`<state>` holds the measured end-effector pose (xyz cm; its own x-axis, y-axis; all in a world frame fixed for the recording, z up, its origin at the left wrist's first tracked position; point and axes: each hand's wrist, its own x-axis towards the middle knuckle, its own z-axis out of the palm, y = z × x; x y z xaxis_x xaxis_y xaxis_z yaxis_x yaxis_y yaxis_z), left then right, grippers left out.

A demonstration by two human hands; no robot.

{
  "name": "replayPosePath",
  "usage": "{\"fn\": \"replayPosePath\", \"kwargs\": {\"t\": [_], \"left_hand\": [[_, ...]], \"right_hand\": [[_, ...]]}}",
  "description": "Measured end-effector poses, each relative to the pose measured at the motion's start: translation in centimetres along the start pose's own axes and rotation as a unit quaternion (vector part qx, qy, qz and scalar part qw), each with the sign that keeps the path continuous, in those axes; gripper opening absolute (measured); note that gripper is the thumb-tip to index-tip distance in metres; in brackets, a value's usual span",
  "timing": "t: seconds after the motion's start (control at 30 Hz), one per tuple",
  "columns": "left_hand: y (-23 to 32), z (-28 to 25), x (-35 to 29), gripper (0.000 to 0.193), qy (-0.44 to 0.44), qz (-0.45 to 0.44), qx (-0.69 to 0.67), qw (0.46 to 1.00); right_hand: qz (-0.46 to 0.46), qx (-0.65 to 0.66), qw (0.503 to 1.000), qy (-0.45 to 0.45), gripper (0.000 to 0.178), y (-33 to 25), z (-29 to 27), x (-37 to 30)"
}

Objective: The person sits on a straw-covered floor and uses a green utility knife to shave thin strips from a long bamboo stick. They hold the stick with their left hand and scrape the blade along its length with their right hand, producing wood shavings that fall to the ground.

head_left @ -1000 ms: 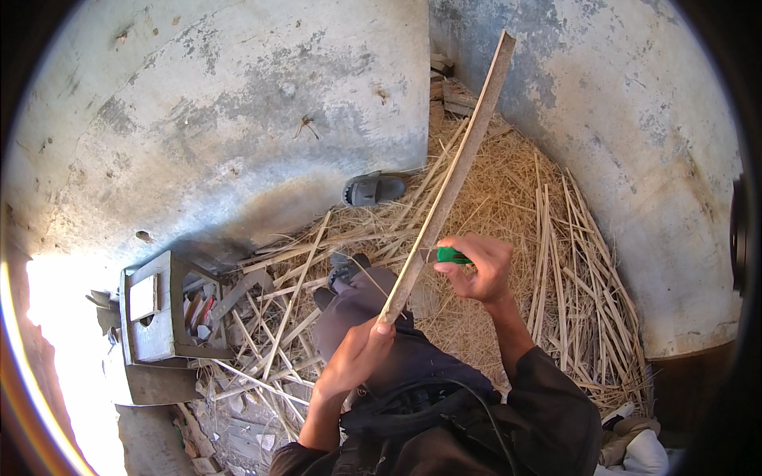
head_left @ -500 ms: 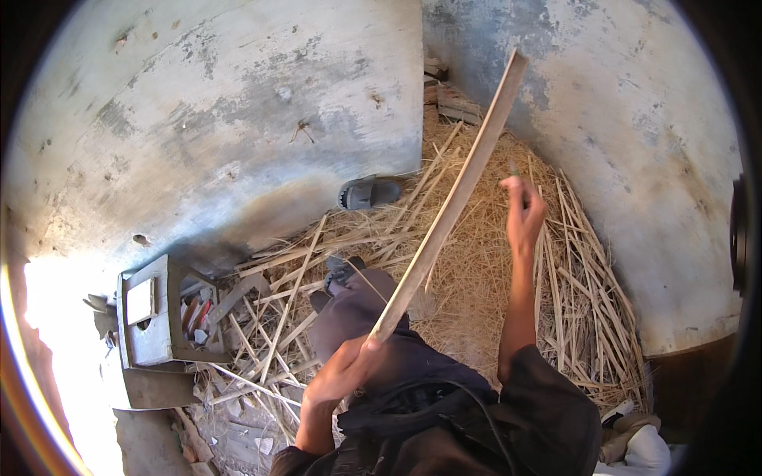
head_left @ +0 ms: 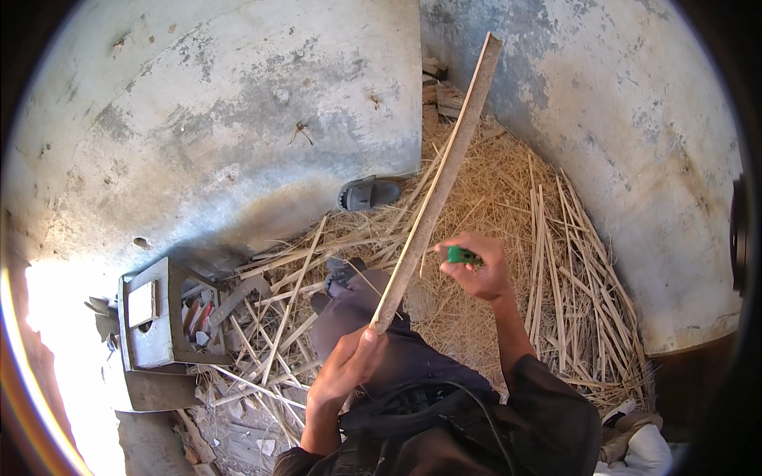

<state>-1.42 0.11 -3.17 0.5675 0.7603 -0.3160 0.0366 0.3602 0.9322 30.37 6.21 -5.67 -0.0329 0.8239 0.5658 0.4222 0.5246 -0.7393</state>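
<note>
In the head view, one long wooden strip (head_left: 439,182) slants up from the closed left hand (head_left: 349,366), which grips its lower end. The right hand (head_left: 479,268), just beside the strip, is closed round one green-handled tool (head_left: 462,255). One sandal (head_left: 369,193) lies at the straw pile's (head_left: 508,198) left edge; one open grey box (head_left: 155,317) stands left of the loose splints.

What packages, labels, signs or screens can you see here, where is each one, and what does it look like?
No packages, signs or screens show.
Pale square patch: on the grey metal box at lower left, possibly a label; too washed out to tell.
</note>
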Motion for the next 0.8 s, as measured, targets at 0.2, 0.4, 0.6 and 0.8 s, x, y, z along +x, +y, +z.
{"fn": "replayPosePath", "kwargs": {"t": [0.2, 0.4, 0.6, 0.8], "left_hand": [[0.6, 0.2, -0.2, 0.049, -0.001, 0.005, 0.017, 1.000], [0.7, 0.2, -0.4, 0.048, 0.013, 0.017, 0.020, 1.000], [0.9, 0.0, -0.5, 0.049, 0.024, 0.006, 0.035, 0.999], [0.9, 0.0, -0.8, 0.049, 0.021, 0.012, 0.079, 0.997]], "right_hand": [[-0.057, -0.006, 0.998, -0.034, 0.029, -3.3, 0.9, 1.5], [-0.122, -0.012, 0.990, -0.071, 0.029, -2.0, 0.9, 1.7], [-0.071, -0.025, 0.993, -0.087, 0.033, -3.2, 0.9, 1.4], [-0.002, -0.007, 1.000, 0.011, 0.029, -3.3, 0.9, 1.6]]}}
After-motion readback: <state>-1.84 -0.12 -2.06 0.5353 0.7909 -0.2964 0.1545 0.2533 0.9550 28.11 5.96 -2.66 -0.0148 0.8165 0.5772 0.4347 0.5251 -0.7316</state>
